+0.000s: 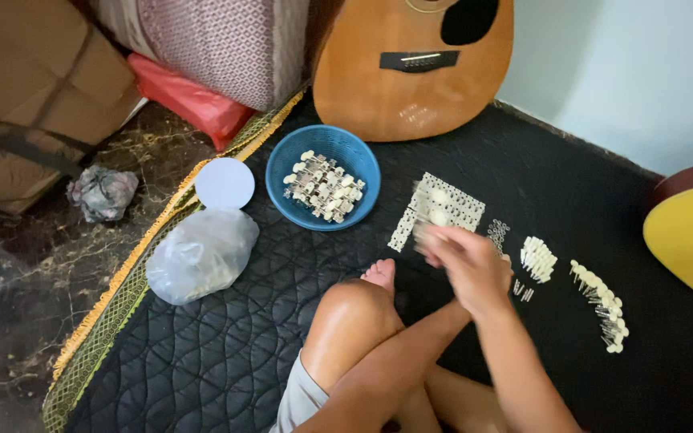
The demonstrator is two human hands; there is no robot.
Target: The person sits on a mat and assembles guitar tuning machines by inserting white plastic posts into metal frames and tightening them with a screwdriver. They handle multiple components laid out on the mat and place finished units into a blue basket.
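Both hands meet over the black quilted mat [226, 353]. The right hand [475, 273] overlaps the left hand [435, 240], both blurred, fingers seemingly curled on a small cream plastic piece; the grip is unclear. They touch the cream gridded plastic strip [451, 204], near the blue round plastic basket [278, 180].

Bare arms, bare legs, bare foot; light grey shorts [302, 397].

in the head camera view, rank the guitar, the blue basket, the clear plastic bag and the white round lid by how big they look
1. Guitar, though cut off by the frame.
2. Blue basket and clear plastic bag: too alike to rank.
3. White round lid, smallest.
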